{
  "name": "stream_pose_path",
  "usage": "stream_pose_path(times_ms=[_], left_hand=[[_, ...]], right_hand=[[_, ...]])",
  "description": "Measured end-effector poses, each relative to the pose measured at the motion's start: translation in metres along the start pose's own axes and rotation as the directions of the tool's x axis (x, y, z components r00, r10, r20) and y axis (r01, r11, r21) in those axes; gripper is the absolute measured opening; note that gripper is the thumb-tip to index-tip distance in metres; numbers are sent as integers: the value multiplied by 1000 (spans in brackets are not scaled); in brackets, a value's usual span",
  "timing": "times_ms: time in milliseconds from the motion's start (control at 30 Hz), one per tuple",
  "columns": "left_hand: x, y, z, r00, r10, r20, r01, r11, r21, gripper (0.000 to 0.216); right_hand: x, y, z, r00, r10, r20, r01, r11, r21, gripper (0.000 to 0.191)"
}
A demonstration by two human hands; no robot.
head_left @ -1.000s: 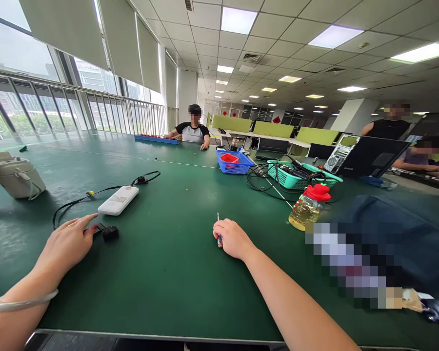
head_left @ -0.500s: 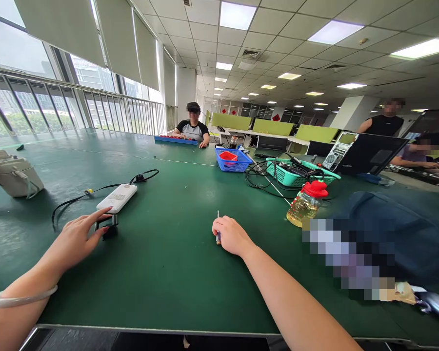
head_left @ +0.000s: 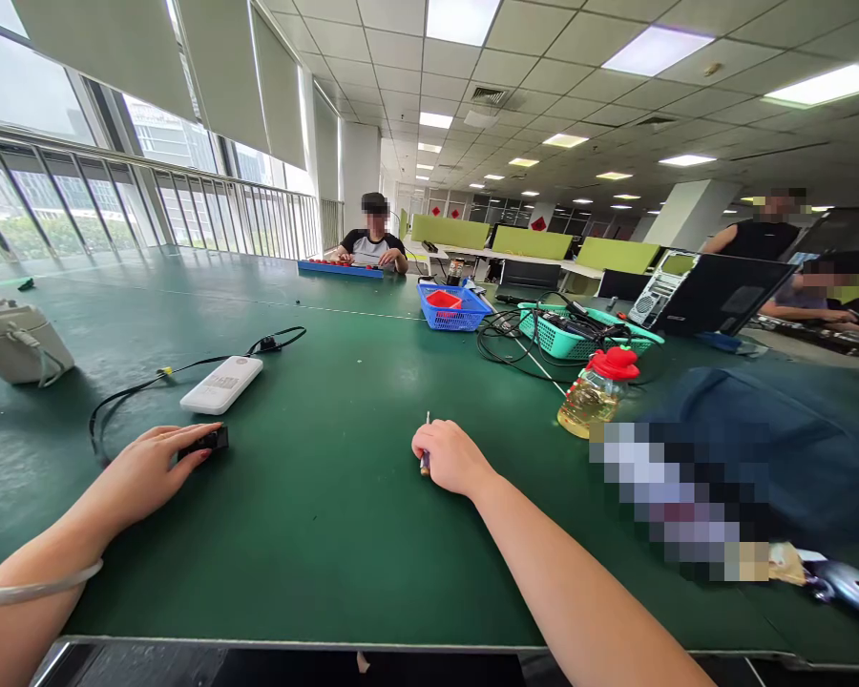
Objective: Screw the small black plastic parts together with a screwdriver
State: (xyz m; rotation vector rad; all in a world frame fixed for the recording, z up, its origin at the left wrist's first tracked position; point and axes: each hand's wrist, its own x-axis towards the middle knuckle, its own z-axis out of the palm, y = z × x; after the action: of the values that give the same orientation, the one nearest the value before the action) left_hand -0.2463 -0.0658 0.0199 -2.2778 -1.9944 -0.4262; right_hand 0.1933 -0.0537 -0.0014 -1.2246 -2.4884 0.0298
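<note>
My left hand (head_left: 147, 472) lies at the left of the green table, its fingers and thumb closed around a small black box-like object (head_left: 219, 439). Most of that object is under the fingers, so its exact kind is unclear. Just beyond the hand lies a white power bank (head_left: 221, 385), apart from the fingers. My right hand (head_left: 450, 456) rests on the table near the middle, closed in a fist around a slim pen-like tool (head_left: 425, 464). The tool stands roughly in line with my view. Its thin light tip shows above the fist, and its brownish end below.
Behind the power bank runs a black cable (head_left: 125, 389). At right stand a bottle with a red lid (head_left: 593, 396), a blue basket (head_left: 452, 313), a green basket (head_left: 555, 339) with cables, and a dark bag (head_left: 794, 458). A person (head_left: 373, 243) sits at the far end.
The upright frame-like part of the black object no longer stands up; the object now lies low under my left hand, whose fingers have come down. My right hand keeps its grip.
</note>
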Motion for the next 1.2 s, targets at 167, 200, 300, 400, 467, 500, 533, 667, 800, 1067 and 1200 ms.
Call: stream_pose_path(times_ms=[167,200,300,400,467,500,533,667,800,1067,1200], left_hand=[[3,-1,2,1000,26,-11,-26,1000,-13,55],[3,-2,3,999,30,-16,-30,999,-16,54],[4,-5,6,999,23,-41,-24,999,-29,51],[3,-5,7,999,-5,-37,4,1000,-17,51],[3,-4,6,1000,-16,-15,16,1000,1,51],[3,-3,5,1000,-21,-5,21,1000,5,52],[3,-2,4,1000,-24,2,24,1000,4,52],[3,6,-1,1000,-20,0,20,1000,3,49],[4,40,-11,993,112,-33,-110,993,51,45],[36,191,-9,808,589,-23,-580,786,-214,33],[70,248,19,821,570,-15,-559,800,-220,34]], right_hand=[[0,-2,-2,999,-24,-26,24,1000,-13,23],[0,-2,-2,998,-30,-46,30,999,-15,22],[-1,-2,-5,990,-34,-138,32,999,-17,22],[-3,-3,-8,968,-14,-250,16,1000,8,23],[-6,-3,-10,935,32,-354,1,996,91,23],[-7,-4,-11,905,76,-418,-8,987,161,22],[-8,-3,-12,867,135,-480,-13,968,250,22],[-8,2,-13,675,466,-572,45,748,662,15],[-6,19,-12,597,732,-328,110,331,937,15],[-11,45,-9,577,811,-93,152,5,988,22],[-10,40,-11,602,792,-99,169,-5,986,20]])
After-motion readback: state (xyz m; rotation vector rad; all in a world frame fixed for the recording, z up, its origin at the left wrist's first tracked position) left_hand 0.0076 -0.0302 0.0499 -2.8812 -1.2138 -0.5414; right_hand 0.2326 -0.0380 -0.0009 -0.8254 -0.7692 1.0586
